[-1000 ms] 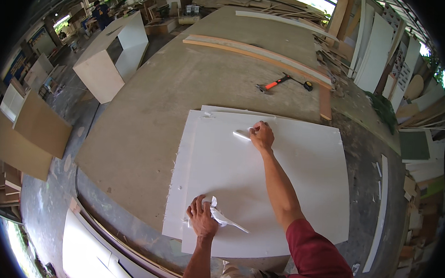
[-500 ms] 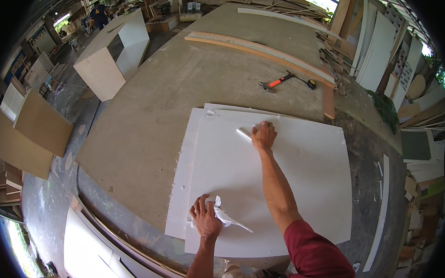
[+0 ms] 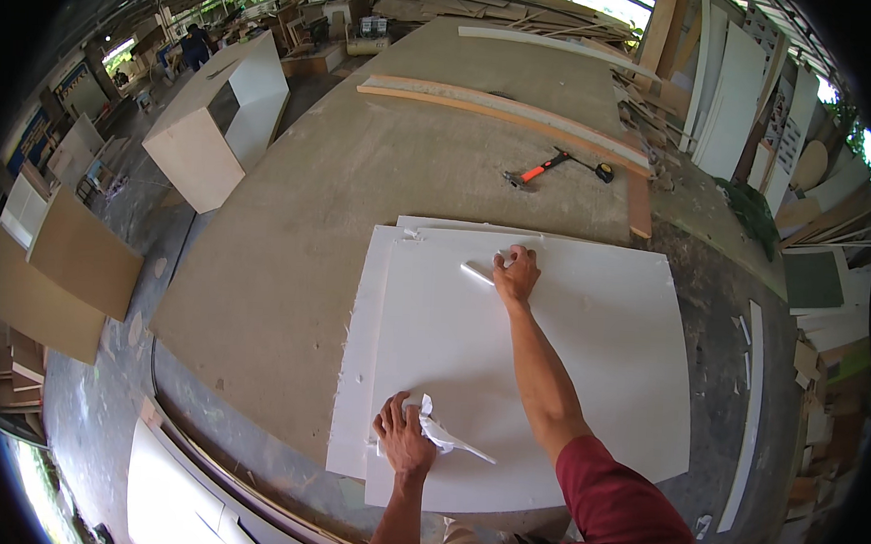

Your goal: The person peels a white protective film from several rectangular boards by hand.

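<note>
- The right hand was closed, its fingers curled in around one end of a slim white strip, which stuck out to the left.
- The left hand lay nearer the person, its fingers bent and slightly apart; a crumpled, thin white sheet with a long narrow tail showed beside its thumb. Whether the thumb pinched that sheet could not be told.
- Strip and sheet both lay over a large, smooth white rectangular panel, the right hand near its far edge and the left hand near its left side.
- Beneath it, a second white panel with a ragged edge stuck out on the left.
- Both panels rested at the near end of a broad, dull brown tabletop.
- Beyond them lay a claw hammer with an orange-and-black handle and, just right of it, a black-and-yellow tape measure.
- Farther off, a long, wood-edged pale beam crossed the tabletop.
- Left of the tabletop stood an open, pale box-shaped cabinet.
</note>
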Motion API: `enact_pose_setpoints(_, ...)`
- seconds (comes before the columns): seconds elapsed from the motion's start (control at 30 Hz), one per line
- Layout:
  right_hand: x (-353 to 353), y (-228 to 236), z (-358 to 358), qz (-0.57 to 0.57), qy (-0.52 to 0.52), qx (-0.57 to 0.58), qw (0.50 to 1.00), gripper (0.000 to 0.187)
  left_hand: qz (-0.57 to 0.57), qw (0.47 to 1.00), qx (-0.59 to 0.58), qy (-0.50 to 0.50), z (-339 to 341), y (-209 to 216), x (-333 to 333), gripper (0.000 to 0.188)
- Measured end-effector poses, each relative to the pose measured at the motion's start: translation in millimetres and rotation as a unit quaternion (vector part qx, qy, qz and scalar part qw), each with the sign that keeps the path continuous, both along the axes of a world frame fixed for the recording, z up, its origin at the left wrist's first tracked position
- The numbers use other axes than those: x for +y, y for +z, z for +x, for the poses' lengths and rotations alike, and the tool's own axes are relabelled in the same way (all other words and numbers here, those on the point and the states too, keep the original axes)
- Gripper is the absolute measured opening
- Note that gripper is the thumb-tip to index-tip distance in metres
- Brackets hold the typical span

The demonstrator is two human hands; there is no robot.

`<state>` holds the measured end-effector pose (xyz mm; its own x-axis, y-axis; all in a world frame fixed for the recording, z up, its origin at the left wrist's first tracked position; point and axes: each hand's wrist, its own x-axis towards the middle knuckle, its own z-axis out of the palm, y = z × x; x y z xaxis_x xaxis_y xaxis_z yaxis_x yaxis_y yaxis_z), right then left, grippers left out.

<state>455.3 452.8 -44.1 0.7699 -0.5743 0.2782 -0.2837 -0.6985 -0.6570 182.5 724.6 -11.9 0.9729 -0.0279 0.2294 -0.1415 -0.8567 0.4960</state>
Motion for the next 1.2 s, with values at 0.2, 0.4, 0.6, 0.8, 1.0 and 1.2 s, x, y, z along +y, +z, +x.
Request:
enact_pose_setpoints(0.2,10.9,-1.0,10.9,-0.119,-0.027,0.031,0.992,0.012,-0.006,1.0,-0.004,0.001,-0.1,-1.9,-0.3,0.023)
enact_pose_setpoints(0.4,54.3,-7.1,29.1,-0.091,-0.022,0.028,0.995,0.005,0.005,1.0,-0.015,0.004,0.6,-2.1,2.2,0.026)
enact_pose_setpoints(0.6,200.6,31.5,55.7,0.247,0.23,-0.221,0.915,0.004,0.007,1.0,-0.016,-0.016,3.3,-10.4,-6.3,0.03)
enact_pose_setpoints(0.8,278.7,130.2,-55.8,0.187,0.673,-0.035,0.715,0.007,-0.146,0.975,-0.044,0.163,-1.8,-13.9,5.1,0.057)
enact_pose_setpoints(1.0,158.1,94.6,-109.1,0.001,0.646,0.259,0.718,0.008,-0.187,0.951,-0.108,0.221,-1.8,8.0,-7.7,0.086)
enact_pose_setpoints(1.2,108.6,98.0,-100.0,0.289,0.697,0.307,0.58,0.019,-0.043,0.998,-0.008,0.051,-4.0,-6.6,11.6,0.044)
